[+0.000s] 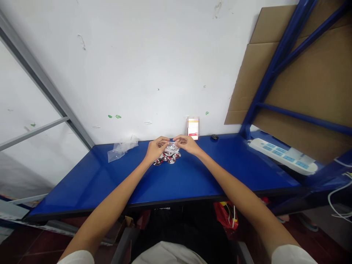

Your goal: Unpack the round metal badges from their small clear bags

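Observation:
Over the back middle of the blue table (176, 183), my left hand (156, 148) and my right hand (189, 144) pinch the top edge of a small clear plastic bag (172, 146), one on each side. Shiny silver pieces show in or behind the bag; I cannot tell which. Just below it, several round silver metal pieces (172, 160) with red and black markings lie in a cluster on the tabletop. The fingers of both hands are closed on the plastic, and part of the cluster is hidden behind my left hand.
A lit phone (193, 128) leans on the white wall, with a small black object (214, 137) to its right. Another clear plastic bag (122, 148) lies at the back left. On the right are a white power strip (283, 156) and a blue metal frame (271, 77) with cardboard.

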### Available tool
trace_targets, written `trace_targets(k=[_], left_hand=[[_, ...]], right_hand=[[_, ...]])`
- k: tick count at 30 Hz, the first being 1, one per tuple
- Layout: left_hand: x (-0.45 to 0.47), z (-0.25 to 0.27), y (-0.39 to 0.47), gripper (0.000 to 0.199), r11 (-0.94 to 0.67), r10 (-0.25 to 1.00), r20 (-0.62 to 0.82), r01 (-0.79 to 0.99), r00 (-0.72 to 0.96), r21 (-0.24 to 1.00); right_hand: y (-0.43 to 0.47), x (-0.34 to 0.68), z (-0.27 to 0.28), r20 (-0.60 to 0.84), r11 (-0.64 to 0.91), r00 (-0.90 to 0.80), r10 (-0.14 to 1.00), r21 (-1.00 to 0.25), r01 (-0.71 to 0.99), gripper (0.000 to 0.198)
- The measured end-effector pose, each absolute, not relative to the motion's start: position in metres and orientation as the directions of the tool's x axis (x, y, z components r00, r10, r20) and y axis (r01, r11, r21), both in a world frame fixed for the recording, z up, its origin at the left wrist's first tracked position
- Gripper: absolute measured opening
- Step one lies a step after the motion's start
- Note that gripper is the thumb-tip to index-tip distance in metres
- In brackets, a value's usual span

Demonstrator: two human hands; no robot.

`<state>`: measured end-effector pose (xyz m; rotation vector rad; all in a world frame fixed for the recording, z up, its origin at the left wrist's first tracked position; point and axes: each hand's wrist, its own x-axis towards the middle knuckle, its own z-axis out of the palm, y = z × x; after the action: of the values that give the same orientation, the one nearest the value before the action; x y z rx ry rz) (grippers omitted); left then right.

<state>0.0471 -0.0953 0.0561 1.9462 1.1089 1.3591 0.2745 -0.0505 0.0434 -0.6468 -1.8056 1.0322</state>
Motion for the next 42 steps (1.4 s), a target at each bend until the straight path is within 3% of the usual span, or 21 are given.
trace_targets(k=[6, 15, 42], left_hand=[[0.0481, 0.0578, -0.0983, 0.03, -0.52, 0.854, 0.478, 0.372, 0.206, 0.769], [0.0462, 0.0542, -0.0959, 0.027, -0.524, 0.849, 0.495, 0.405, 0.184, 0.749], [0.0452, 0.0617, -0.1016, 0.026, -0.572, 0.814, 0.546, 0.432, 0.197, 0.697]], right_hand=[[-0.0543, 0.2772, 0.0484, 0.504, 0.565, -0.423, 0.753, -0.825, 0.024, 0.032], [-0.0577, 0.2745, 0.0457, 0.433, 0.5, -0.428, 0.794, -0.864, 0.053, 0.034], [-0.0565, 0.276, 0.0461, 0.446, 0.508, -0.456, 0.77, -0.861, 0.015, 0.032]])
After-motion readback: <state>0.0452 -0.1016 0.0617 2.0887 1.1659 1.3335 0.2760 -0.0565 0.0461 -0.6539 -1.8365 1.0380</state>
